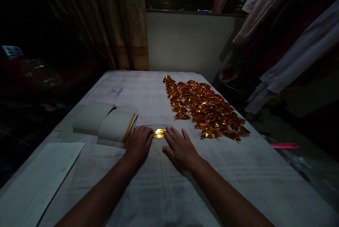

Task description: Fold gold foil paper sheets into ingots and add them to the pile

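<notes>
A small strip of folded gold foil paper [159, 133] lies flat on the cloth-covered table [164, 188], between my two hands. Curled fingers of my left hand [139, 142] grip its left end. My right hand [180, 146] rests flat with fingers stretched out, its fingertips pressing on the strip's right end. Just left of my left hand are stacks of pale paper sheets [113, 124], one with a gold-orange edge. Beyond my right hand, many folded gold foil pieces [209, 108] sit in rows and a heap.
A large white sheet [39, 181] lies at the table's near left. Clothes [299, 50] hang along the right side. A curtain [127, 25] and a pale wall [185, 39] stand behind the table. A pink handle [285, 145] shows beyond the right edge.
</notes>
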`<state>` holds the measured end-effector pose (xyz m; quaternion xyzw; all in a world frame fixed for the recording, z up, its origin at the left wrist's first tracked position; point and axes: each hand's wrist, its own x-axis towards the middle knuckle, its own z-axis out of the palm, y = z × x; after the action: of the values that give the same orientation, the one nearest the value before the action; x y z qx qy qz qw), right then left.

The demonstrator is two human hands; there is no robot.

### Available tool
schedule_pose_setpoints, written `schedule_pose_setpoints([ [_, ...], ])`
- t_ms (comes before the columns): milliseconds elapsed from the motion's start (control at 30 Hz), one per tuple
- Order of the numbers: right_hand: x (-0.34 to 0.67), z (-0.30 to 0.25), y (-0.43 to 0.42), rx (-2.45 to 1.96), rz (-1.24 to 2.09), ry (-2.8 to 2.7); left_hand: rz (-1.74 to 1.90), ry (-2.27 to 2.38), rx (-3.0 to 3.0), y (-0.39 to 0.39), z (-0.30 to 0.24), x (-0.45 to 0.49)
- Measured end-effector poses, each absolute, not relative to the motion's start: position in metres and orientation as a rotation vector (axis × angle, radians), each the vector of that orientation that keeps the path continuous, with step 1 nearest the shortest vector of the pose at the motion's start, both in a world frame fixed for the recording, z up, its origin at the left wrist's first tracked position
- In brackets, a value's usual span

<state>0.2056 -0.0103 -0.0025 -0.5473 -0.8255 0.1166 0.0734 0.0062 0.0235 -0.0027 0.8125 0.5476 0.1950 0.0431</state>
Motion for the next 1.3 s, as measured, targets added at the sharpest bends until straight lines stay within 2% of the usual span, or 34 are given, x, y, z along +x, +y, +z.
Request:
schedule_pose_setpoints([
  [233, 0.21, -0.003, -0.013, -1.687, 0.338, -2.459, 0.629, 1.676, 2.523, 0.017, -0.002, 0.007],
  [333, 0.21, -0.004, -0.013, -1.676, 0.331, -2.462, 0.682, 1.512, 2.623, 0.01, -0.009, 0.013],
  [467, 0.211, -0.008, -0.012, -1.655, 0.305, -2.461, 0.456, 1.328, 2.738, 0.004, -0.019, 0.019],
  [667, 0.211, -0.006, -0.012, -1.656, 0.318, -2.46, 0.263, 1.377, 2.76, 0.0, -0.015, 0.005],
  [967, 0.215, -0.004, -0.019, -1.757, 0.307, -2.413, 0.297, 1.461, 2.79, -0.008, -0.004, -0.01],
  [1300, 0.223, -0.007, -0.027, -1.766, 0.226, -2.319, 0.449, 1.681, 2.711, 0.005, 0.017, 0.026],
])
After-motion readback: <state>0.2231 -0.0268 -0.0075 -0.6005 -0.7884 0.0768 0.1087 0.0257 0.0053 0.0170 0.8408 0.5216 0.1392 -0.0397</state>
